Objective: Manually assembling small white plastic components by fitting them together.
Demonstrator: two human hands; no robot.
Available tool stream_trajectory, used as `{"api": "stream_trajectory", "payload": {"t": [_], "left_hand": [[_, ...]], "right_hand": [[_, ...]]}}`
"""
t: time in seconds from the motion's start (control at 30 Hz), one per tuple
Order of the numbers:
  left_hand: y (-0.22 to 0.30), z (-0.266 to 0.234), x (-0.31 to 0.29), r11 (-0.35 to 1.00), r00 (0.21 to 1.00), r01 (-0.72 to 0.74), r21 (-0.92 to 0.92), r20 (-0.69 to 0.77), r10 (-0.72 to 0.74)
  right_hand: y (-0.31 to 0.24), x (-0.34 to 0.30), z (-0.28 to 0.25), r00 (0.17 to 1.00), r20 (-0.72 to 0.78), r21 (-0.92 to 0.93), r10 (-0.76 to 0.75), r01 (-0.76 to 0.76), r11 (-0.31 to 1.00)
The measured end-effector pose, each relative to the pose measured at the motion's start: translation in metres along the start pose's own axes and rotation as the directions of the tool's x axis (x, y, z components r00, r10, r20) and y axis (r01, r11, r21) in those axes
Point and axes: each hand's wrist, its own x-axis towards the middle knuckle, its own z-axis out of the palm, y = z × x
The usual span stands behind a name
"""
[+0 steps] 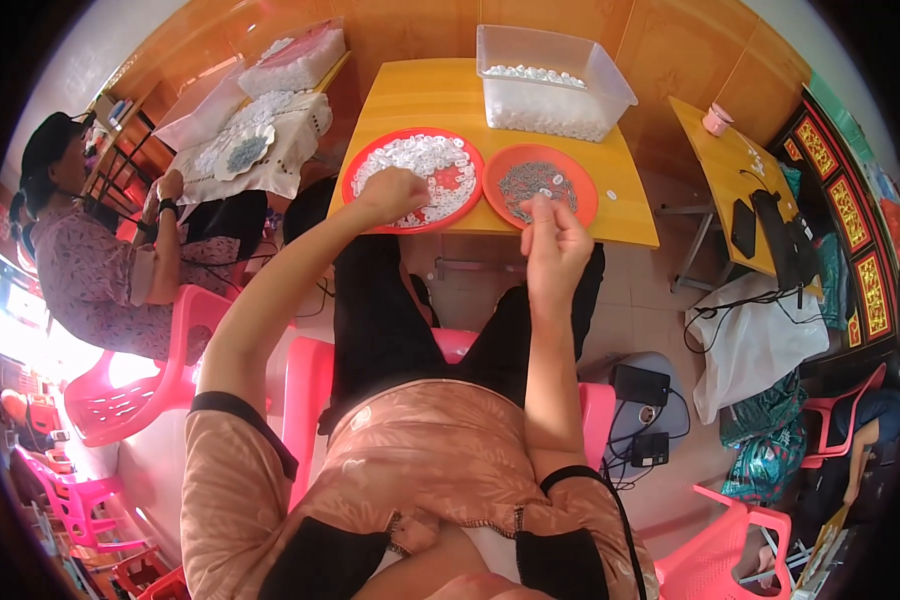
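Note:
A red round tray (350,180) full of small white plastic pieces (420,152) lies on the yellow table, at its near left. Over it is my left hand (394,194), fingers bent down and drawn together; what they hold is hidden. Beside that tray, an orange round tray (588,190) bears a heap of thin grey metal pieces (526,184), like small nails or screws. My right hand (556,240) is at its near edge, thumb and forefinger pinched together. A tiny white piece shows at those fingertips, but I cannot tell whether it is gripped or lies behind them.
A clear plastic bin (555,112) of white pieces stands at the back of the yellow table (410,95). One loose white piece (611,195) lies right of the orange tray. At left, a person (100,240) sits by a cloth-covered table. Another table (720,170) stands at right.

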Motion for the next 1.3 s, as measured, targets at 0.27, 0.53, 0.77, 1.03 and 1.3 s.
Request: {"api": "stream_trajectory", "payload": {"t": [0.27,0.53,0.77,1.03,1.3], "left_hand": [[0.009,0.004,-0.008,0.996,0.998,-0.051,0.072,0.03,0.049],[0.027,0.034,0.048,0.985,0.957,0.169,0.015,-0.24,-0.161],[0.031,0.043,0.066,0.964,0.944,0.266,-0.03,-0.196,-0.266],[0.032,0.045,0.064,0.957,0.94,0.281,-0.076,-0.18,-0.29],[0.094,-0.025,-0.016,0.321,0.939,-0.072,-0.944,-0.173,-0.297]], "right_hand": [[0.001,0.006,-0.011,0.997,-0.048,0.04,0.053,-0.051,0.998],[-0.003,0.018,-0.037,0.995,-0.092,-0.109,0.031,-0.041,0.993],[0.024,0.06,-0.088,0.978,-0.161,-0.654,-0.134,-0.004,0.756],[0.059,0.091,-0.071,0.99,-0.024,-0.999,0.141,-0.03,0.036],[0.067,0.088,-0.059,0.99,0.063,-0.998,0.129,0.064,-0.005]]}}
